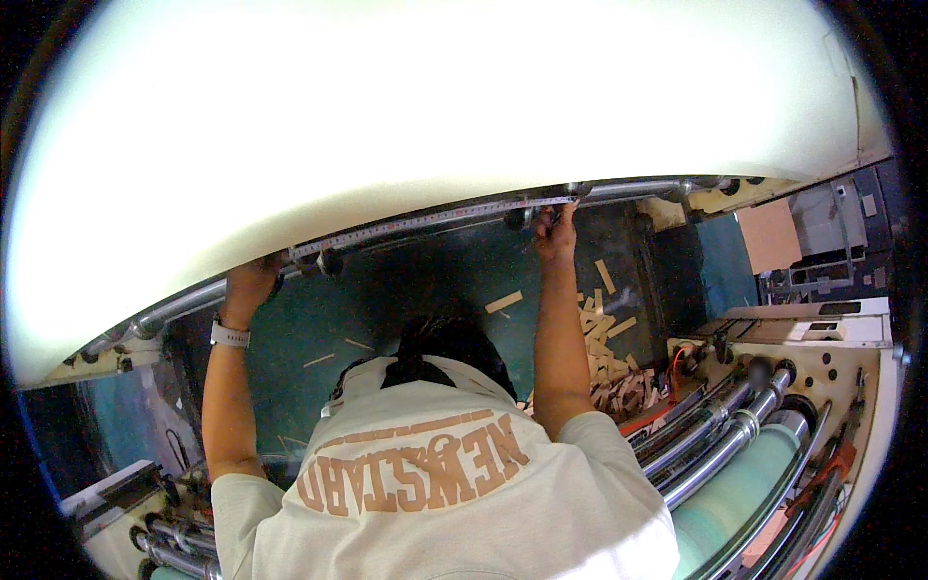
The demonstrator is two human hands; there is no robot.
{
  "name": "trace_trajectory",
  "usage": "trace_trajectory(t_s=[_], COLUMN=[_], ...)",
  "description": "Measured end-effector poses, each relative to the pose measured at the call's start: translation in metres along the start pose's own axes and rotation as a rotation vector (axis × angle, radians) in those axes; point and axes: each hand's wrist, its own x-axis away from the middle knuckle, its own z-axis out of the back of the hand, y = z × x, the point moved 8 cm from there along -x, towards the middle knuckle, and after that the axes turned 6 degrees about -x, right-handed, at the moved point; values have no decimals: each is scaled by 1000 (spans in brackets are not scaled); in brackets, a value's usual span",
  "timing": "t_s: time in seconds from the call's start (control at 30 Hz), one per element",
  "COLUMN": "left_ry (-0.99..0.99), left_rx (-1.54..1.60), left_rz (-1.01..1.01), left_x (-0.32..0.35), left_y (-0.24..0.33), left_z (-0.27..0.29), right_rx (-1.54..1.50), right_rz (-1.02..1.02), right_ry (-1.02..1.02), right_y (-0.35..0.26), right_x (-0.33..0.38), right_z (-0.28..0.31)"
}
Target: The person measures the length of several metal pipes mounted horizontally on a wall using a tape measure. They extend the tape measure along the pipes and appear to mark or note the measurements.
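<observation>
A tape measure (425,220) with a pale, marked blade is stretched along a metal shaft (188,304) below the edge of a large white machine cover (435,97). My right hand (555,235) is closed on the blade near its right end, thumb and fingers pinched together by the shaft. At the left end of the visible blade, my left hand (253,281) is closed around the tape, its fingertips dark and partly hidden beneath the cover. Between my hands, dark collars (330,262) sit on the shaft. Both arms reach forward.
Flat pale strips (599,333) lie heaped on the dark green floor (445,280), with loose ones scattered leftward. Chrome bars (720,420) and a light green roller (739,483) stand near right, beside an orange cable (677,365). More rollers (184,556) are near left.
</observation>
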Motion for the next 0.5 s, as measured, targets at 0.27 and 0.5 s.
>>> trace_trajectory(t_s=[0.27,0.5], left_ry=[-21,-16], left_rx=[50,100], left_rz=[32,15], left_x=[0,-2], left_y=[-3,-5], left_z=[-2,-2], right_rx=[31,33], right_rz=[26,256], right_ry=[45,210], right_y=[-3,-20], right_x=[14,18], right_z=[-9,1])
